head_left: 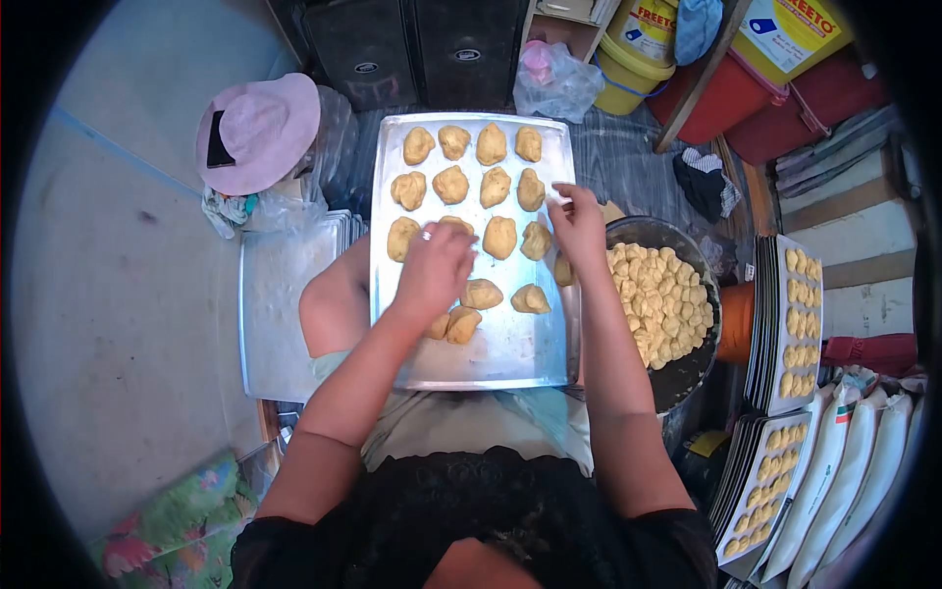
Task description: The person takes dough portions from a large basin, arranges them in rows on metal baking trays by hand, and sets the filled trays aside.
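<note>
A metal baking tray [530, 361] rests across the lap, holding several lumps of yellowish dough in rough rows. My left hand [435, 270] is over the tray's left half, its fingers curled around a dough piece [456, 226] in the third row; the hand hides part of it. Just in front of the left wrist, two dough pieces [464, 325] sit close together. At the tray's right edge is my right hand [581, 231], thumb and fingers apart, with nothing visible between them. Another dough piece [563, 270] lies partly hidden beside the right wrist.
On the right stands a round black pan [684, 385] heaped with dough balls. Stacked trays [775, 324] of shaped dough are farther right, beside white sacks [844, 471]. Metal trays [275, 304] are piled at left, below a pink hat [260, 133]. Yellow and red tubs [716, 93] stand at back right.
</note>
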A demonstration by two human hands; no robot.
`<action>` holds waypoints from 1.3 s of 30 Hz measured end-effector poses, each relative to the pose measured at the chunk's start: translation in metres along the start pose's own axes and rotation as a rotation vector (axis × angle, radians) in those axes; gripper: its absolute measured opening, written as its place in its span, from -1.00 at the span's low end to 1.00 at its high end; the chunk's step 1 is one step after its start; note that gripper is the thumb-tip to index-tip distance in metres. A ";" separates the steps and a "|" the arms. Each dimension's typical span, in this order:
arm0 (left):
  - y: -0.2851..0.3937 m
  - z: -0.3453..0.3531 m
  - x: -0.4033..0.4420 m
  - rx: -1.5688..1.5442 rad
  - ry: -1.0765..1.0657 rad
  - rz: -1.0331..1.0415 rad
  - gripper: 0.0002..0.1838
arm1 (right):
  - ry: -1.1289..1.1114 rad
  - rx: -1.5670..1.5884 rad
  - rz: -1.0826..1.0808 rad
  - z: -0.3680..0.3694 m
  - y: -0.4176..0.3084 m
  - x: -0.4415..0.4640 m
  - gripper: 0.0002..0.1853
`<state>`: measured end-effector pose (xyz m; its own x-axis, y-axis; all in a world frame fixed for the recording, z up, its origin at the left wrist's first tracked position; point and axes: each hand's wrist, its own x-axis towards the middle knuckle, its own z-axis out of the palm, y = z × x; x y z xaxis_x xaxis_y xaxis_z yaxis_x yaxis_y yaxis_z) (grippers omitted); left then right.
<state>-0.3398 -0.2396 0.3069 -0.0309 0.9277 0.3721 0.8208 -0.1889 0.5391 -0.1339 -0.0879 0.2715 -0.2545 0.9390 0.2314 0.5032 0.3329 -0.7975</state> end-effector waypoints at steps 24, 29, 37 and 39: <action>-0.068 -0.001 0.041 0.324 0.225 -0.127 -0.60 | -0.091 -0.489 -0.312 0.038 -0.049 0.029 -0.53; -0.050 0.001 0.038 0.232 0.019 -0.106 -0.66 | -0.213 -0.582 -0.345 0.045 -0.050 0.030 -0.44; -0.034 -0.007 0.004 0.175 -0.031 -0.068 -0.62 | -0.353 -0.463 -0.291 -0.002 -0.054 -0.021 -0.45; -0.034 -0.003 -0.001 0.177 -0.029 -0.050 -0.59 | -0.372 -0.450 -0.310 0.011 -0.047 -0.033 -0.43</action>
<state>-0.3694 -0.2353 0.2900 -0.0602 0.9438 0.3250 0.9062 -0.0848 0.4143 -0.1579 -0.1349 0.2951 -0.6709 0.7281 0.1402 0.6363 0.6625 -0.3953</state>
